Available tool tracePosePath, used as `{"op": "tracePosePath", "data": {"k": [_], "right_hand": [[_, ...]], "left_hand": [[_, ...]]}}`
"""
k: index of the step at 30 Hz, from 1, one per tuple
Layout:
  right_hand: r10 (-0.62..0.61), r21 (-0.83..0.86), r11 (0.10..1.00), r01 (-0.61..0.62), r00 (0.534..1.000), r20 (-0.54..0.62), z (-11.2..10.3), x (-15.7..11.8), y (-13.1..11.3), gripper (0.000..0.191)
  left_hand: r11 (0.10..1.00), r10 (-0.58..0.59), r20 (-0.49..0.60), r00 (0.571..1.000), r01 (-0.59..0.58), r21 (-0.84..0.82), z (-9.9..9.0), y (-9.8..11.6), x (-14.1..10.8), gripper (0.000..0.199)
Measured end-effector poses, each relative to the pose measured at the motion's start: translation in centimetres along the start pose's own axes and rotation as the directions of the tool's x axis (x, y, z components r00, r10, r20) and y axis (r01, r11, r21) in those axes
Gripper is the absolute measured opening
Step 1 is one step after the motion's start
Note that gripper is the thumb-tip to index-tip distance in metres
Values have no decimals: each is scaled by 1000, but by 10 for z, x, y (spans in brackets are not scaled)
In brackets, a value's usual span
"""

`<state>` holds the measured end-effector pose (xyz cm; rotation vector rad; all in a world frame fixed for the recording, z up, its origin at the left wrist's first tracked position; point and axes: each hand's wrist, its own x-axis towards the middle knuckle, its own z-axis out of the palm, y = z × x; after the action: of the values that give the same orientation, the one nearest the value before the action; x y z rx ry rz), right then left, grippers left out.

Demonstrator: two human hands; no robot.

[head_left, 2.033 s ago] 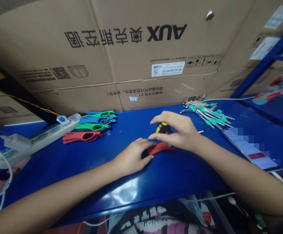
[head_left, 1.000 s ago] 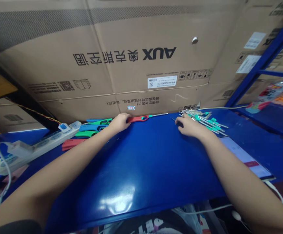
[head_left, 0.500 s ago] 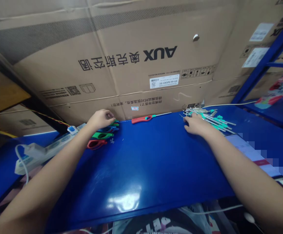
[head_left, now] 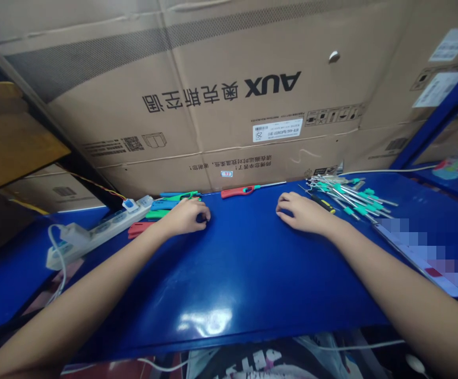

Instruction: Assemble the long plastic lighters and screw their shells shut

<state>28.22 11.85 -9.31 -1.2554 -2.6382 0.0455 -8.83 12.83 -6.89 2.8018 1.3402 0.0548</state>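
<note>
My left hand (head_left: 191,215) is low over the blue table, its fingers curled together beside the right ends of several lighters. Anything inside it is hidden. Among them are a green lighter (head_left: 157,215) and a red one (head_left: 139,229), both partly behind my hand or wrist. My right hand (head_left: 298,211) is right of the middle, thumb and fingers bent toward each other, with nothing I can make out between them. A yellow-and-black screwdriver (head_left: 324,203) lies just beyond it, near a pile of metal rods with green parts (head_left: 355,196). A red lighter (head_left: 235,192) lies between the hands, farther back.
A large cardboard box (head_left: 213,126) stands along the back of the blue table (head_left: 232,284). At the left lies a white power strip (head_left: 106,227) with plugs and cables. A phone-like screen, partly pixelated (head_left: 434,272), lies at the right, near a blue metal post (head_left: 434,116).
My left hand has moved right and nearer, off the lighters' ends. My right hand has drawn left, away from the rods, uncovering the screwdriver. The view has shifted slightly.
</note>
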Motion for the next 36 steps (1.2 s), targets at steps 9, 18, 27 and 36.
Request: {"op": "tracePosePath", "data": {"k": [9,18,27,36], "right_hand": [[15,9,1000,-15,999,40,1,0,4,23],[35,40,998,-39,996,81,0,0,0,20],[52,63,996,-58,995,89,2,0,0,19],[45,66,996,-52,994,95,3,0,0,19]], "left_hand": [[998,-61,-46,997,61,8,-3,-18,-12,17],[911,-395,-217,893,411,34,-24,-64,-10,34],[869,-494,-98,864,494,-23,-17,-88,2,34],[901,-428,10,904,427,-74,-24,-81,15,39]]}}
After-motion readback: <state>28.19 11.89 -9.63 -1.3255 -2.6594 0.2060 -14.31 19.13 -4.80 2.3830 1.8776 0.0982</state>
